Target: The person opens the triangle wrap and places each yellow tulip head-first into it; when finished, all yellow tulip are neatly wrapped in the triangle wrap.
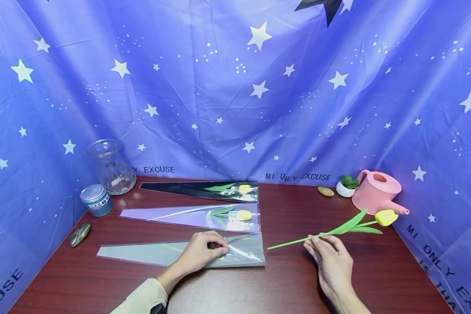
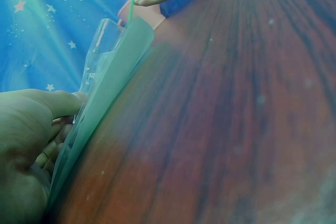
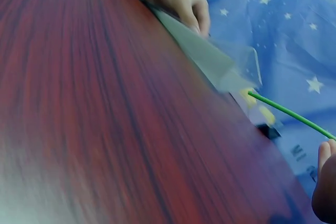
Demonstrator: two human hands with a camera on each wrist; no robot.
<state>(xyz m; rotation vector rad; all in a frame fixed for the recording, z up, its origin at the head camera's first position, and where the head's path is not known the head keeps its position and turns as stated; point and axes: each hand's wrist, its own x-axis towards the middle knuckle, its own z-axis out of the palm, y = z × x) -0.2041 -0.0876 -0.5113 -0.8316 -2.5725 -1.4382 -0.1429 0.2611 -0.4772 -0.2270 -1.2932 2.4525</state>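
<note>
Near the front of the table lies a grey flower sleeve (image 1: 141, 254) with a clear front, its wide end to the right. My left hand (image 1: 203, 251) pinches the clear film with thumb and fingers. In the left wrist view, the film (image 2: 100, 51) stands away from the grey backing (image 2: 123, 59) at the mouth. My right hand (image 1: 333, 264) pinches the green stem of a yellow tulip (image 1: 386, 217) just right of the sleeve. The bloom points right, and the stem's bare end (image 3: 262, 98) points toward the sleeve's mouth, apart from it.
Behind lie a lilac sleeve (image 1: 161, 214) and a black sleeve (image 1: 172, 189), each with a yellow tulip inside. At left are a glass vase (image 1: 115, 170), a blue jar (image 1: 97, 201) and a dark stone (image 1: 80, 234). A pink watering can (image 1: 373, 194), potted succulent (image 1: 347, 187) and tan stone (image 1: 325, 191) occupy the right.
</note>
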